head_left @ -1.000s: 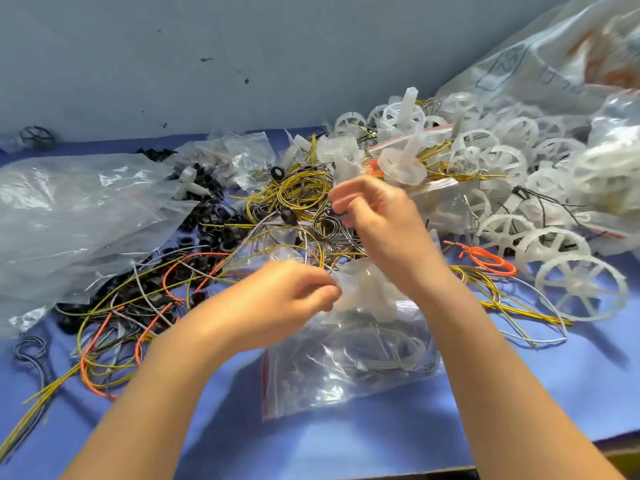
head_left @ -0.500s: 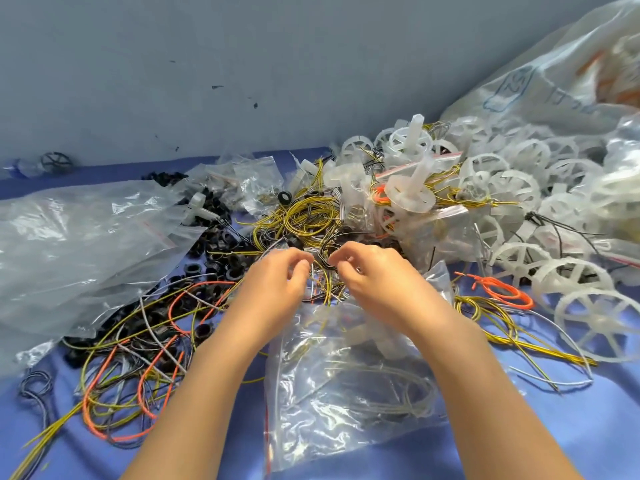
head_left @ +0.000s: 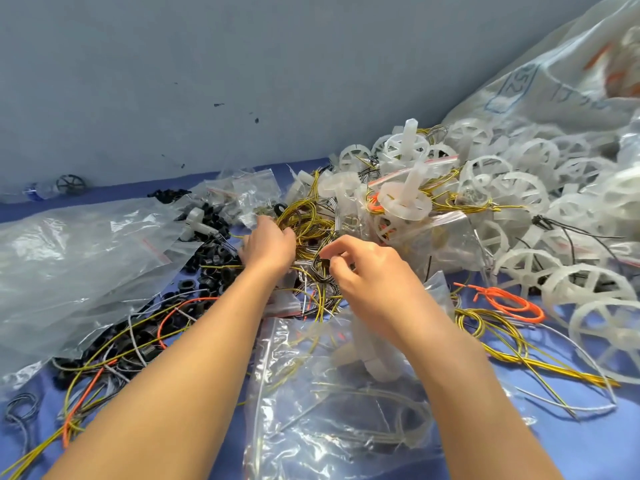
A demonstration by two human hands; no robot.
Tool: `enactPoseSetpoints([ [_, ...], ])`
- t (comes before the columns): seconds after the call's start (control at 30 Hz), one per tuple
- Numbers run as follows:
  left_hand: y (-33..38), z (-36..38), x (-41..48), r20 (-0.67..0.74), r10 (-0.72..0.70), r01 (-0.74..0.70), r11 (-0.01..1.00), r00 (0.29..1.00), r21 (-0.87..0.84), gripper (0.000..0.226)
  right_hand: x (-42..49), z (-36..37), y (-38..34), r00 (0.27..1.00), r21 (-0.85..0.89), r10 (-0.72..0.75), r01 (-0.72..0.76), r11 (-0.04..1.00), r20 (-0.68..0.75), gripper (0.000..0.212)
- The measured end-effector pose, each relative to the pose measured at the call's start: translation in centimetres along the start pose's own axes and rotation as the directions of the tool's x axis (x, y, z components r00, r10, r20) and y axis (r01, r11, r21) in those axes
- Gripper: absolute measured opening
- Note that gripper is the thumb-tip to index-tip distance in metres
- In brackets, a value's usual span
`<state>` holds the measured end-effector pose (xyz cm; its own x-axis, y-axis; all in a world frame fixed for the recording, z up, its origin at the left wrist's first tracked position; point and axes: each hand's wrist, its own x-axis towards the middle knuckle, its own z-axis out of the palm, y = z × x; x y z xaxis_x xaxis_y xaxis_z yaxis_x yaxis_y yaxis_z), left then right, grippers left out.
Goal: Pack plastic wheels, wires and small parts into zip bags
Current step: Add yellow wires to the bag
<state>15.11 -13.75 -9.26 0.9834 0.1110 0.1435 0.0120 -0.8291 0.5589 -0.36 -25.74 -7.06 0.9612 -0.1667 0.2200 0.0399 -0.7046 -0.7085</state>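
Black small parts (head_left: 211,261) strewn left of centre on surface: light, rigid, apt to roll; scoop, don't pinch. Left hand (head_left: 268,247) reaches into yellow wire coil (head_left: 308,220) mid-surface; fingers hidden among strands, grip unclear. Right hand (head_left: 367,271) pinches dark wire loop (head_left: 322,268) between thumb and forefinger. Wires light, springy, tangle-prone; take whole coil where strands cross. Zip bag (head_left: 332,410) at near edge, limp, slippery. Plastic wheels (head_left: 526,268) heaped right: light, stiff; hold by rim.

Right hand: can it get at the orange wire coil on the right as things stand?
Probably yes. The orange wire coil lies uncovered on the blue table, right of the right hand, though its fingers pinch a dark wire coil.
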Motion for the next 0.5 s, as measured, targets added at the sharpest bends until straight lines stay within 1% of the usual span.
enactPoseSetpoints([
  [0.07,0.2,0.1,1.0,-0.009,-0.073,0.073,0.997,0.997,-0.010,0.045,0.1,-0.3,0.2,1.000,0.013,-0.003,0.004,1.000,-0.019,0.026],
  [0.13,0.3,-0.1,1.9,0.017,-0.093,0.093,0.995,0.996,-0.043,0.036,0.2,-0.7,0.4,0.999,0.031,0.000,0.001,1.000,-0.033,0.026],
  [0.2,0.2,-0.3,2.0,0.017,-0.081,0.083,0.990,0.997,-0.117,0.029,0.2,-0.9,0.6,1.000,0.038,-0.001,0.002,0.999,-0.031,0.026],
  [0.27,0.2,-0.9,1.6,-0.043,-0.029,0.018,0.973,0.999,-0.228,0.025,0.1,-1.1,0.6,0.999,0.033,-0.012,0.013,0.999,-0.033,0.027],
  [0.37,0.9,-3.0,0.5,-0.207,0.088,-0.161,0.915,0.974,-0.369,0.017,0.1,-1.2,0.7,0.997,0.051,-0.037,0.041,0.998,-0.070,0.027],
  [0.43,1.6,-4.9,-0.5,-0.317,0.141,-0.261,0.889,0.938,-0.376,0.018,0.0,-1.4,0.6,0.993,0.071,-0.048,0.056,0.996,-0.109,0.028],
  [0.5,2.2,-6.7,-1.7,-0.369,0.173,-0.321,0.863,0.913,-0.391,0.021,-0.1,-1.5,0.5,0.986,0.091,-0.059,0.074,0.993,-0.159,0.030],
])
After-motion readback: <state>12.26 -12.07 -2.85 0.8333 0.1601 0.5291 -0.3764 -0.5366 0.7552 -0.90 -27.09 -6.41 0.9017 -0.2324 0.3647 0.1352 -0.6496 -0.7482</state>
